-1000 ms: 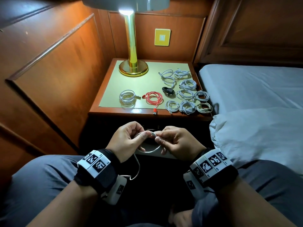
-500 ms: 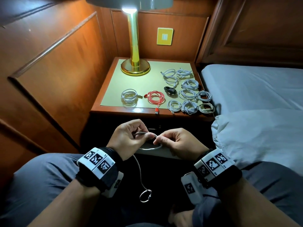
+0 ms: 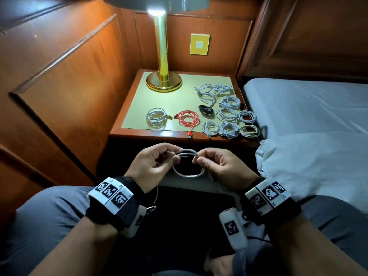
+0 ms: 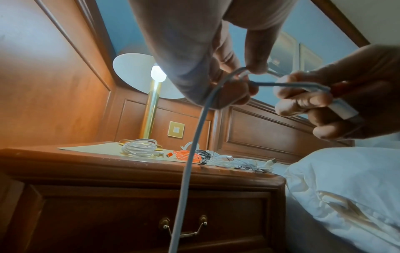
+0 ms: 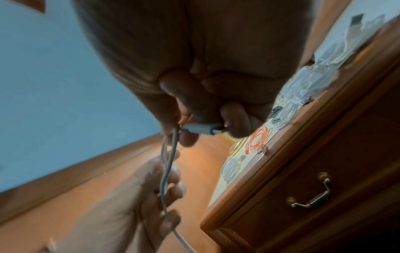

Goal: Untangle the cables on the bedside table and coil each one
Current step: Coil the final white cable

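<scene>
Holding a white cable [image 3: 187, 164] between us and the bedside table, we have it wound into a few loops above our lap. Our left hand [image 3: 151, 166] pinches the loops on one side with curled fingers and thumb, and our right hand [image 3: 221, 166] pinches the other side; in the right wrist view that grip also closes over the cable's plug [image 5: 201, 129]. A loose length of the cable hangs down from the left hand toward our knees.

On the surface [image 3: 137, 108] lie other cables, already coiled: a white coil [image 3: 156, 118] near the front left, a red coil [image 3: 188, 119] just beside it with its plug reaching the front edge, a small black coil [image 3: 206, 110], and a cluster of white coils [image 3: 229, 114] along the right side. A brass lamp [image 3: 163, 62] stands at the back. A bed [image 3: 308, 108] lies to the right.
</scene>
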{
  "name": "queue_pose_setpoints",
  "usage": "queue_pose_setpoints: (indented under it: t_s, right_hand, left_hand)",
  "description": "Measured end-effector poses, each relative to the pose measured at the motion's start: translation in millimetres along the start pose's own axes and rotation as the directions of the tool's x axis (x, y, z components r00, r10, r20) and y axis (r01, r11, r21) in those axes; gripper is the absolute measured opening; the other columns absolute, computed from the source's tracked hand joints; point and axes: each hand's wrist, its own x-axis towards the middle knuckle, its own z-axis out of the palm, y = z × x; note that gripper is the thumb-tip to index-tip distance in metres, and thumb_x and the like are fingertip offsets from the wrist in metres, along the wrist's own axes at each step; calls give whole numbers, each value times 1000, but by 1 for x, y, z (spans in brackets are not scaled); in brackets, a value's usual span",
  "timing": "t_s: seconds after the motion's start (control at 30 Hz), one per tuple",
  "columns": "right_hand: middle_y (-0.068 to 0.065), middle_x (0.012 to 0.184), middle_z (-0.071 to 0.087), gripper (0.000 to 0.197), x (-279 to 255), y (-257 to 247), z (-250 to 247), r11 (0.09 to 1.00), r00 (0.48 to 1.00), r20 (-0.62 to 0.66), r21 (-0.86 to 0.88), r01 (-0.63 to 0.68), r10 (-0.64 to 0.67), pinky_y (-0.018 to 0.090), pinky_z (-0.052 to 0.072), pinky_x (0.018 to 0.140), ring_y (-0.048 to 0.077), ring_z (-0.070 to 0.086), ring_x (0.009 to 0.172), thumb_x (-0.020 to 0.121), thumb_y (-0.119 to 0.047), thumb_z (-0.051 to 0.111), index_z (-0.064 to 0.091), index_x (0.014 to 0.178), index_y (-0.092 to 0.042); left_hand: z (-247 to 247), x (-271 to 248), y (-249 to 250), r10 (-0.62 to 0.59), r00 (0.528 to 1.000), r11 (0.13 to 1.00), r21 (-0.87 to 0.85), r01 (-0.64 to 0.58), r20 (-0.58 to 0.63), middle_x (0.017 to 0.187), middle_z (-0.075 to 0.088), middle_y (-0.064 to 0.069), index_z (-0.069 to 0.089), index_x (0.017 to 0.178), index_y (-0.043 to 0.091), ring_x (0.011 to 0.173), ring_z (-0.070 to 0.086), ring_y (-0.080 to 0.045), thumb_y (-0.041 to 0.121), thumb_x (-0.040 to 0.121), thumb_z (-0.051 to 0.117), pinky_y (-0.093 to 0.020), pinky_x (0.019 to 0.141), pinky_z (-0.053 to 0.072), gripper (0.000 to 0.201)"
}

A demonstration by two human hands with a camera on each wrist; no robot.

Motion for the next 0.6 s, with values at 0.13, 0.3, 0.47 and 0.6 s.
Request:
queue_pose_setpoints:
  t_s: [0.13, 0.3, 0.47, 0.6]
  right_hand:
    - [-4, 64, 65, 12, -1, -5, -13, 925, 976, -180, 377, -46, 122, 20, 39, 46, 12, 50, 50, 96, -15, 57, 67, 92, -11]
    - [2, 73, 64, 16, -4, -8, -25, 752, 926, -297, 659, 23, 232, 18, 31, 41, 9, 40, 43, 97, -18, 53, 63, 91, -7]
    - [8, 92, 75, 10, -7, -6, -15, 867, 921, -361, 496, 55, 148, 21, 41, 47, 13, 50, 45, 98, -13, 57, 62, 91, -8]
    - [0, 80, 73, 10, -9, 4, 6, 994, 947, -306, -79, 78, -99, 29, 53, 57, 13, 60, 52, 96, -14, 65, 67, 89, -20]
  left_hand:
    - [-20, 8, -2, -81, 993, 997, -2, 81, -87, 71, 70, 4, 77, 95, 21, 61, 60, -5, 10, 94, 66, -16, 60, 49, 15]
    - [-46, 15, -15, -25, 952, 936, 328, 130, -305, 87, 75, 9, 79, 93, 21, 82, 69, -9, 20, 90, 73, -19, 80, 53, 6]
    - [-16, 4, -21, 123, 988, 879, 472, -66, -90, 85, 72, 6, 78, 92, 19, 78, 67, -11, 11, 86, 76, -10, 74, 45, 10]
    - [8, -4, -18, 170, 981, 911, 363, -194, 96, 85, 73, 9, 77, 89, 18, 79, 68, -2, 18, 87, 74, -19, 76, 52, 4]
